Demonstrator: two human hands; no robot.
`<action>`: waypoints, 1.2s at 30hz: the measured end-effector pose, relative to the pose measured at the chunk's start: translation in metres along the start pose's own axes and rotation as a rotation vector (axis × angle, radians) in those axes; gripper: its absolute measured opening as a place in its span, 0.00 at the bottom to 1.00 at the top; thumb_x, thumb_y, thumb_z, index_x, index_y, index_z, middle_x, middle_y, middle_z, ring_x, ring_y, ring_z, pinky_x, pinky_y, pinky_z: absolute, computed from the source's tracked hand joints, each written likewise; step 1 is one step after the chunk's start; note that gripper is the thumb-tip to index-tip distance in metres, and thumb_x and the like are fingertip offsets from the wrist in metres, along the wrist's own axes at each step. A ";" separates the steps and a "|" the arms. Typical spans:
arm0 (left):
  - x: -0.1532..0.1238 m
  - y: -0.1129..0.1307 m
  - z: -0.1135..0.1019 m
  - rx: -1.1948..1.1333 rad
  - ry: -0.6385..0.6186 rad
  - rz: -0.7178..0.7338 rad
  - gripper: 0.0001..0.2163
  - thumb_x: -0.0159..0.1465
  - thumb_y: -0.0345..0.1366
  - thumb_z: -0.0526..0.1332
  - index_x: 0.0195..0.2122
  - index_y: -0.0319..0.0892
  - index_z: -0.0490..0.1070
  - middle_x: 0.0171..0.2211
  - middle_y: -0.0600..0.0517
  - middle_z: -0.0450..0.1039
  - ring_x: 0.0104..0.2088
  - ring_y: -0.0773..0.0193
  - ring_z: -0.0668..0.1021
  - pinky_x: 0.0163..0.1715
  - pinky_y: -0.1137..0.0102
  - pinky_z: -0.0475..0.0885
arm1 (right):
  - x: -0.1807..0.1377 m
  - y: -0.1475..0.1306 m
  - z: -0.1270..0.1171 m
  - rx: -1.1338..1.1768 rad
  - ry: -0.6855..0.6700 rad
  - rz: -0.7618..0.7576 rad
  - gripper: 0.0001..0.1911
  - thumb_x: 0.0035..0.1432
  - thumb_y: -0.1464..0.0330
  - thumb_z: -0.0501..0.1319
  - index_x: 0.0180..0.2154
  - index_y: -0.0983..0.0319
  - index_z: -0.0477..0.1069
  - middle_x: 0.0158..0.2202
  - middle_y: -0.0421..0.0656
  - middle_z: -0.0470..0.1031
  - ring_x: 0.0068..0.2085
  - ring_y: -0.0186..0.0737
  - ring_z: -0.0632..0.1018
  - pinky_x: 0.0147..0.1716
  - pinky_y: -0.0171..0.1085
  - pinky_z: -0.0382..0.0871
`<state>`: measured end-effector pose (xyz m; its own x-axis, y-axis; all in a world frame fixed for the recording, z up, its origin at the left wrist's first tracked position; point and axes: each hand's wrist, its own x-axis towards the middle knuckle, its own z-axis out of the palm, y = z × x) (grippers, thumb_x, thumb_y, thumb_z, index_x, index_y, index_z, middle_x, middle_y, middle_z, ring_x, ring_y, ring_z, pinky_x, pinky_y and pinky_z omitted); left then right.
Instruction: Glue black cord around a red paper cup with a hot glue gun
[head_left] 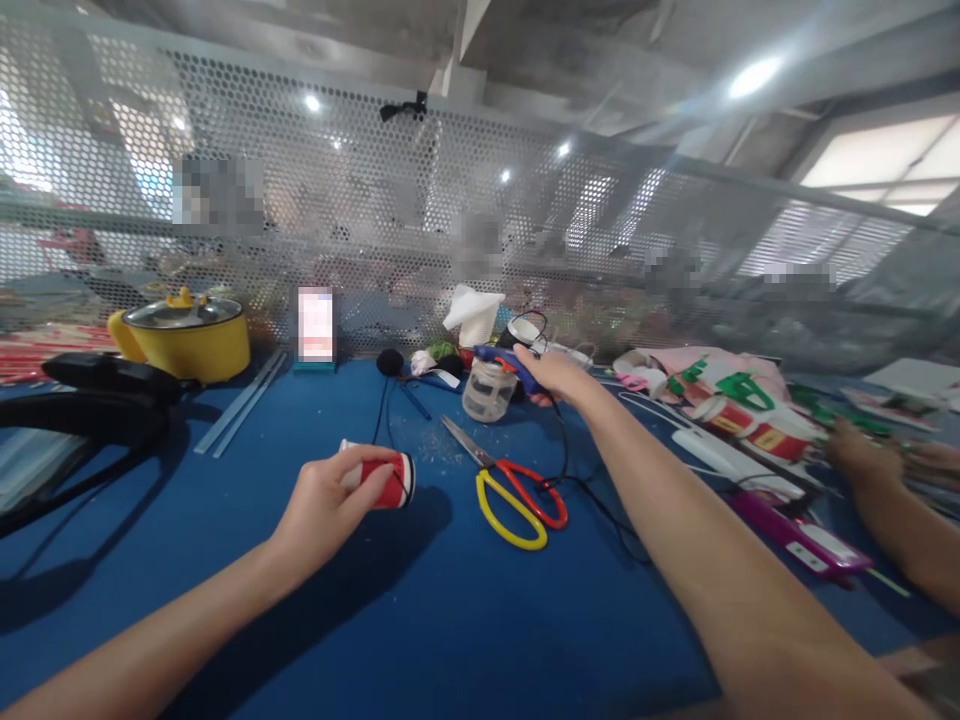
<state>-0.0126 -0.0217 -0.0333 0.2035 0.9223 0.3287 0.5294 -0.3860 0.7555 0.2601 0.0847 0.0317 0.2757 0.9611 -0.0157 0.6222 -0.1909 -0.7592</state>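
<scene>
My left hand (pixel 326 500) is closed around a small red and white paper cup (pixel 396 482), tipped on its side above the blue table. A black yarn strand circles the cup's end, and a black strand runs back toward a black yarn ball (pixel 389 362). Farther back, my right hand (pixel 551 375) grips a blue glue gun (pixel 525 372) with an orange part. Its nozzle end is at the clear plastic jar (pixel 489 392); I cannot tell whether it touches. Between my hands lie scissors (pixel 491 465) with one yellow and one red handle, blades slightly apart.
A yellow pot (pixel 199 340) and clear glue sticks (pixel 240 405) are at left, near a black stand (pixel 97 410). A lit phone (pixel 315 325) stands at the back. Rightward lie a purple power strip (pixel 799 535), cables, red cups (pixel 776 437) and another person's hand (pixel 866 460).
</scene>
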 end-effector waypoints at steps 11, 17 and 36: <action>-0.014 0.013 0.000 0.224 -0.016 0.433 0.09 0.58 0.34 0.55 0.37 0.43 0.72 0.22 0.54 0.76 0.19 0.70 0.73 0.22 0.77 0.66 | -0.110 -0.029 0.078 0.216 -0.760 -0.431 0.26 0.54 0.51 0.48 0.23 0.63 0.73 0.23 0.41 0.73 0.27 0.34 0.72 0.29 0.33 0.64; -0.010 0.013 0.000 0.130 -0.042 0.349 0.09 0.57 0.33 0.55 0.36 0.43 0.73 0.24 0.54 0.77 0.21 0.70 0.74 0.23 0.78 0.67 | -0.110 -0.025 0.086 0.760 -0.742 -0.275 0.09 0.45 0.63 0.63 0.27 0.63 0.73 0.30 0.39 0.73 0.29 0.30 0.71 0.32 0.31 0.64; 0.001 0.016 0.005 -0.337 -0.010 -0.221 0.14 0.50 0.43 0.61 0.32 0.37 0.73 0.28 0.48 0.76 0.25 0.64 0.75 0.23 0.74 0.70 | -0.091 -0.017 0.087 0.634 -0.318 -0.400 0.08 0.49 0.65 0.59 0.23 0.64 0.69 0.22 0.38 0.70 0.25 0.29 0.69 0.29 0.32 0.62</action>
<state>-0.0001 -0.0272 -0.0235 0.1241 0.9832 0.1335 0.2619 -0.1623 0.9514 0.1611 0.0179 -0.0103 -0.1601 0.9615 0.2236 0.0705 0.2370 -0.9689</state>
